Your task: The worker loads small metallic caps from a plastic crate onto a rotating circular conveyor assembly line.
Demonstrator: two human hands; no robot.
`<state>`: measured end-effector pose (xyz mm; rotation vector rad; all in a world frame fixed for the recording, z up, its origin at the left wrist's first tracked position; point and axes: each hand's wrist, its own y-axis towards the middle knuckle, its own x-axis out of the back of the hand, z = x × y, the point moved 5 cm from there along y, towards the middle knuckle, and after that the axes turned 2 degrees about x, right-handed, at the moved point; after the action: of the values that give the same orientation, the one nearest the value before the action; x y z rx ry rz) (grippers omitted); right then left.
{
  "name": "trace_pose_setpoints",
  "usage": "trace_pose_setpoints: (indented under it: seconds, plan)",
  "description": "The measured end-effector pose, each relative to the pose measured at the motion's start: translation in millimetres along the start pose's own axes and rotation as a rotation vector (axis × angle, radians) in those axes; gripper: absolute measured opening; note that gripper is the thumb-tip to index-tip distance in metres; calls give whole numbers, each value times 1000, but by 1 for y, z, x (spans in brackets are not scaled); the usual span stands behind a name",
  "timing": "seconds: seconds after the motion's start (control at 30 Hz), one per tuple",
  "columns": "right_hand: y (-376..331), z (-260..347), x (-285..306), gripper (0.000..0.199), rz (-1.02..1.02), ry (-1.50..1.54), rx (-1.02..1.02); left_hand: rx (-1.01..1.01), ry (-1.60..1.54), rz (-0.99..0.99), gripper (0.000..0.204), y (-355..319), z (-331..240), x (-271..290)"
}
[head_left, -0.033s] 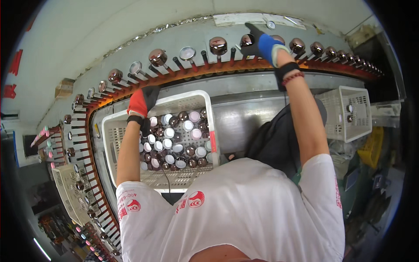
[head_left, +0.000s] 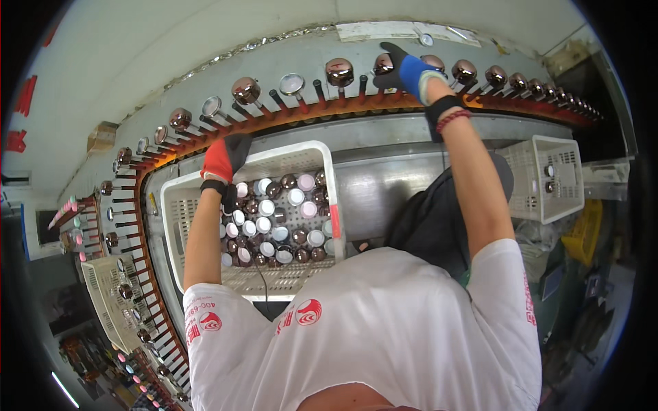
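My right hand (head_left: 406, 70), in a blue and dark grey glove, reaches to the far side. Its fingers and thumb curl around a round shiny brown metallic cap (head_left: 383, 64) on the curved line of spindles. At the far rim of a white plastic crate (head_left: 322, 149) is my left hand (head_left: 228, 156), in a red and dark grey glove. Its fingers are bent together, and whatever may be in them is hidden. Inside the crate lie many loose round caps (head_left: 263, 224), some shiny brown, others showing white or pink faces.
A curved orange-brown rail (head_left: 301, 111) carries upright dark spindles, several with shiny caps, around the far and left sides. A smaller white crate (head_left: 548, 147) stands at the right. Another crate (head_left: 103, 288) is beyond the rail at left. A steel surface (head_left: 380, 181) lies between.
My right hand has moved slightly left and nearer, with its fingers closing around the cap. The caps along the far rail have shifted slightly left. My left hand stays at the crate rim.
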<state>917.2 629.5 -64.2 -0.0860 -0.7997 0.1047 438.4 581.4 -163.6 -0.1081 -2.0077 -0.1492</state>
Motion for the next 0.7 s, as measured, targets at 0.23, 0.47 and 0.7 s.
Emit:
trace_pose_setpoints:
  seconds: [0.23,0.47,0.7]
  plan:
    - [-79,53,-51,53,-250,-67,673,31,-4,37,38,-11,-25,9]
    - [-109,36,-57,73,-255,519,396,0,100,16,36,9,5,-1]
    - [-156,34,-28,82,-467,402,436,-19,49,29,37,6,-4,-3]
